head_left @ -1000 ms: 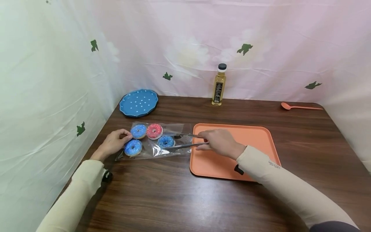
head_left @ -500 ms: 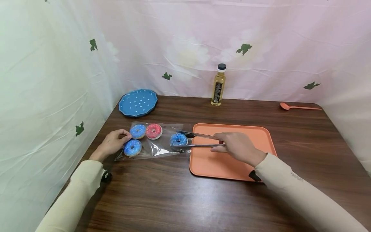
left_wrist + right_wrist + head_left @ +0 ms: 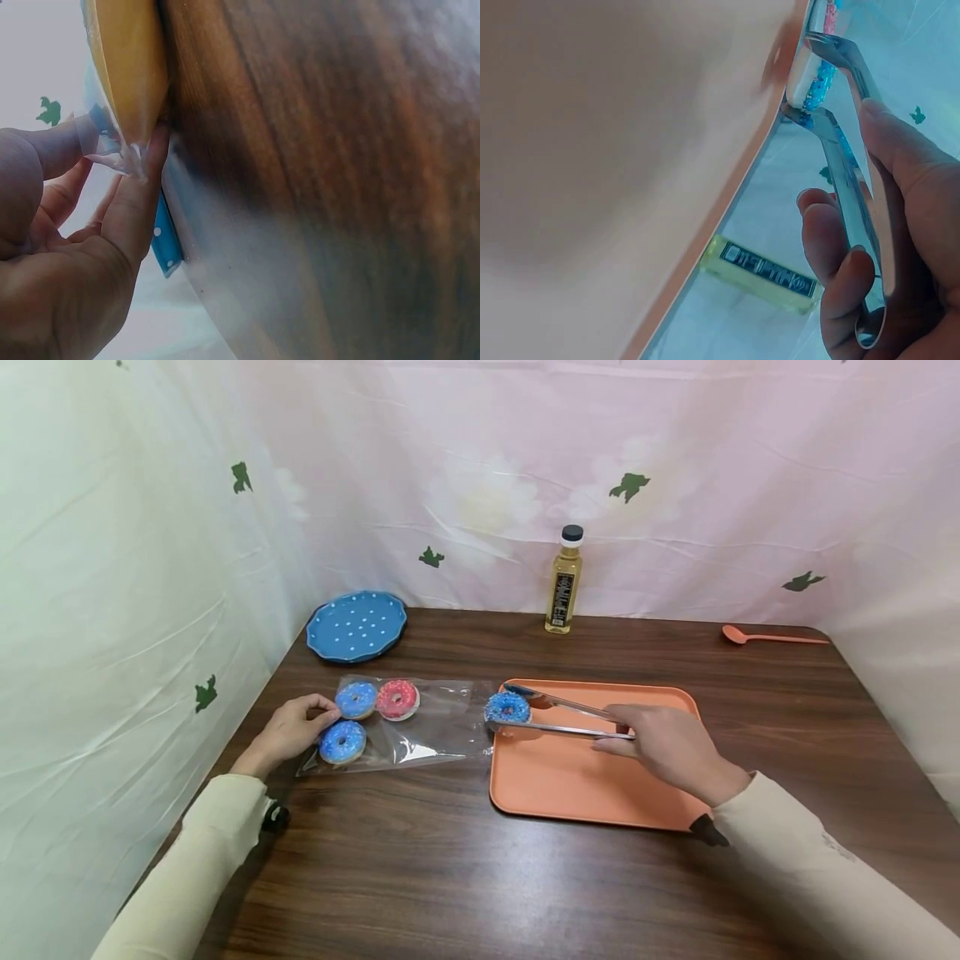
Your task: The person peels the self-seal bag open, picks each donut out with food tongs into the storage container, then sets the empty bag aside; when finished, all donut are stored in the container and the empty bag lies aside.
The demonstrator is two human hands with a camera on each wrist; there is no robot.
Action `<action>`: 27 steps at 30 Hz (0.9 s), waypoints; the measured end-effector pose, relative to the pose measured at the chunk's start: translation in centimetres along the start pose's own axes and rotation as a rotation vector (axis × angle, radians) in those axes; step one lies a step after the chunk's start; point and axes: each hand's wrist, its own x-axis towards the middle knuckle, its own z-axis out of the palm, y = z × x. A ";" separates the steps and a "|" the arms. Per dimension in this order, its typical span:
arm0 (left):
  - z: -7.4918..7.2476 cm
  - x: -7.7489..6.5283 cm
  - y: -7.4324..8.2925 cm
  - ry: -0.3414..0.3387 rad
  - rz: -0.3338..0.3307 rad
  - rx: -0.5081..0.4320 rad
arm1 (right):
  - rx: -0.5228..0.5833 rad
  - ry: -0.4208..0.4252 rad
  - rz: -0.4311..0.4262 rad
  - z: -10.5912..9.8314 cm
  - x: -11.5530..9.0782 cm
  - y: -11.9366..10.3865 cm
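My right hand (image 3: pixel 671 747) grips metal tongs (image 3: pixel 573 729), whose tips hold a blue sprinkled donut (image 3: pixel 507 710) at the left rim of the orange tray (image 3: pixel 600 789). In the right wrist view the tongs (image 3: pixel 844 180) clasp the donut (image 3: pixel 812 79) from both sides. My left hand (image 3: pixel 296 731) pinches the closed end of a clear plastic bag (image 3: pixel 442 747); the left wrist view shows the plastic (image 3: pixel 124 156) between thumb and fingers. Inside the bag lie a light blue donut (image 3: pixel 356 700), a red donut (image 3: pixel 397 699) and another blue donut (image 3: pixel 342 742).
A blue polka-dot plate (image 3: pixel 357 627) lies at the back left. Behind the tray stands a bottle of yellow liquid (image 3: pixel 562 589). An orange spoon (image 3: pixel 776 637) rests at the back right. A patterned curtain (image 3: pixel 480 485) hangs around the table's back and left side.
My right hand has moved right with the tongs, drawing the blue donut from inside the bag out past its mouth to the tray's rim. My left hand stays put on the bag.
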 end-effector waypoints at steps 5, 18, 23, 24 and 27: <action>0.0 0.0 0.0 0.005 0.002 0.000 | 0.019 -0.058 0.080 -0.2 -0.7 0.6; 0.1 0.1 -0.2 0.003 -0.005 0.004 | -0.009 -0.085 0.200 -0.7 -2.8 2.7; 0.1 0.1 -0.2 -0.002 -0.011 0.004 | -0.040 -0.077 0.224 -0.9 -3.4 3.3; 0.1 0.1 -0.1 -0.003 -0.012 0.005 | -0.043 -0.078 0.227 -1.0 -3.5 3.5; 0.1 0.1 0.0 -0.003 -0.015 0.011 | -0.057 -0.086 0.242 -1.2 -3.8 3.9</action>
